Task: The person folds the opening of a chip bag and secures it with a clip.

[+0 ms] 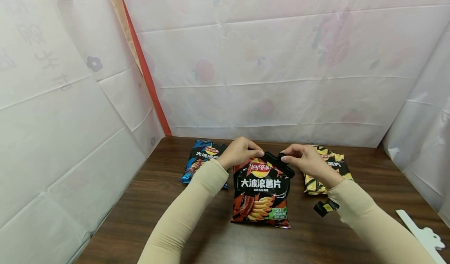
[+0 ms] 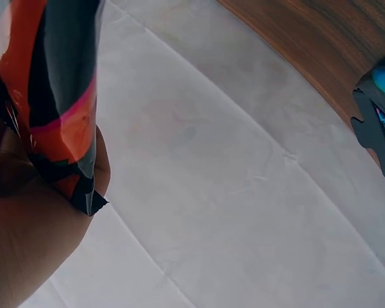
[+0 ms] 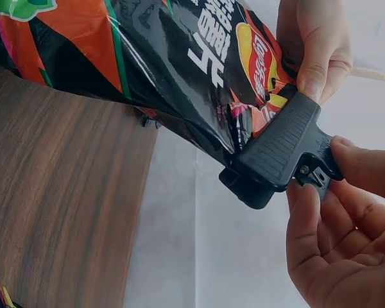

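A black and red chip bag [image 1: 261, 193] stands upright on the brown table [image 1: 197, 232], its top between my hands. My left hand [image 1: 258, 153] pinches the bag's top left corner. My right hand [image 1: 285, 156] pinches the handles of a black clip [image 1: 279, 163] whose jaws sit over the bag's top edge. In the right wrist view the clip [image 3: 282, 151] bites the folded top of the bag [image 3: 147, 58]; my right hand [image 3: 327, 183] squeezes its handles and the left hand's fingers [image 3: 314, 45] hold the bag above. The left wrist view shows the bag's corner [image 2: 51, 96] against my left hand [image 2: 25, 192].
A blue chip bag [image 1: 202, 158] lies behind on the left and a yellow and black one [image 1: 325, 170] on the right. A second black clip [image 1: 325, 207] lies under my right forearm. A white plastic strip [image 1: 422, 232] lies at the right edge. White sheets wall the table.
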The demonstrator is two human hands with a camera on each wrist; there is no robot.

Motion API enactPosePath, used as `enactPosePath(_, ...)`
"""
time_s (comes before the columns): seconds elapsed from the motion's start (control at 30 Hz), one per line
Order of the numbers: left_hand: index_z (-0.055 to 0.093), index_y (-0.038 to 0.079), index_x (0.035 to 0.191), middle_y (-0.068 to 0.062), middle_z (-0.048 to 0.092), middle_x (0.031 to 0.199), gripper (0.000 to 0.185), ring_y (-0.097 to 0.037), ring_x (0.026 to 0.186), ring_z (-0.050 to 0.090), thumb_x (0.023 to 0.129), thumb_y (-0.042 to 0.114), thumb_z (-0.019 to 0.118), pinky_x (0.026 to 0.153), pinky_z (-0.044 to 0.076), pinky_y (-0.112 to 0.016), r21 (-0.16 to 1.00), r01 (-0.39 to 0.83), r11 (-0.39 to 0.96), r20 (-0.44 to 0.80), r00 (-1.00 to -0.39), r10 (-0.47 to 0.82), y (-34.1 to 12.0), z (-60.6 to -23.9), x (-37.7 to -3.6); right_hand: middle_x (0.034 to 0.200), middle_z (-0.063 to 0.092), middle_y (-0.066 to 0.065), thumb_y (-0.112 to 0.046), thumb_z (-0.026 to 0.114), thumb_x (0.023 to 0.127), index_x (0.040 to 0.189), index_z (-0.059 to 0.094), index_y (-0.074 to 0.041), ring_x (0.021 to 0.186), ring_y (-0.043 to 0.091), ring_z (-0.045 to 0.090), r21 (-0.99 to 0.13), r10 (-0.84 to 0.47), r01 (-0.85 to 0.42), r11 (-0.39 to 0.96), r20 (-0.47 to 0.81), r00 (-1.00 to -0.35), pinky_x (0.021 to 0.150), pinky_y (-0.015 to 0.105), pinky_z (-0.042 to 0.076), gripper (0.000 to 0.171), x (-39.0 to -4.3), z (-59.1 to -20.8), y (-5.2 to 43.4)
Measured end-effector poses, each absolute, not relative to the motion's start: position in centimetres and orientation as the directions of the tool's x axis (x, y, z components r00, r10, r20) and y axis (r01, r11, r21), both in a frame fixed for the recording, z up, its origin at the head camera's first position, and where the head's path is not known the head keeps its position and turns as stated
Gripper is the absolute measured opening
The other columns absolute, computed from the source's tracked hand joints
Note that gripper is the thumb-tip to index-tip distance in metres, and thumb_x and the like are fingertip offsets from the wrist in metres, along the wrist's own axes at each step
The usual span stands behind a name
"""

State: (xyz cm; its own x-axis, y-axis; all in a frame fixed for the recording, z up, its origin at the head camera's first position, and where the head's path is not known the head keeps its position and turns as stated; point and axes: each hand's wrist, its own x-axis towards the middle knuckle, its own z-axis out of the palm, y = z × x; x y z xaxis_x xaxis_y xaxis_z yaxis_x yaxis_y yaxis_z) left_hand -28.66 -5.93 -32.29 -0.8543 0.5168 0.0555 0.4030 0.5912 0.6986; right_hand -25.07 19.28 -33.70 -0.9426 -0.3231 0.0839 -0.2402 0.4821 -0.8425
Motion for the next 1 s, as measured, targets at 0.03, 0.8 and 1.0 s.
enactPosePath(0.03, 0.078, 0.016, 0.106, -0.002, 0.077, 0.097, 0.021, -0.011, 0.042, 0.036, 0.095, 0.028, 0.065, 0.046, 0.034, -0.026, 0.698, 0.404, 0.591, 0.057, -0.854, 0.516, -5.93, -32.29, -28.66, 0.094, 0.069, 0.013, -0.021, 0.067, 0.094, 0.108, 0.070, -0.005, 0.076, 0.020, 0.063, -0.844, -0.320, -0.236, 0.481, 0.081, -0.944, 0.058, 0.030, 0.044, 0.021, -25.09, -33.71, 19.23)
enactPosePath(0.8, 0.079, 0.017, 0.104, -0.002, 0.076, 0.101, 0.021, -0.010, 0.046, 0.041, 0.096, 0.030, 0.064, 0.047, 0.033, -0.025, 0.701, 0.403, 0.588, 0.065, -0.858, 0.510, -5.86, -32.04, -28.76, 0.100, 0.068, 0.017, -0.020, 0.065, 0.096, 0.111, 0.068, 0.000, 0.086, 0.031, 0.066, -0.852, -0.364, -0.254, 0.458, 0.080, -0.928, 0.073, 0.029, 0.055, 0.026, -25.59, -34.20, 18.62)
enactPosePath(1.0, 0.078, 0.015, 0.104, -0.005, 0.076, 0.091, 0.021, -0.010, 0.040, 0.031, 0.097, 0.028, 0.063, 0.043, 0.032, -0.024, 0.712, 0.408, 0.571, 0.071, -0.851, 0.520, -5.89, -32.02, -28.79, 0.108, 0.066, 0.018, -0.021, 0.065, 0.096, 0.118, 0.066, 0.001, 0.093, 0.033, 0.066, -0.859, -0.361, -0.236, 0.454, 0.065, -0.930, 0.077, 0.029, 0.057, 0.031, -25.62, -34.40, 18.73)
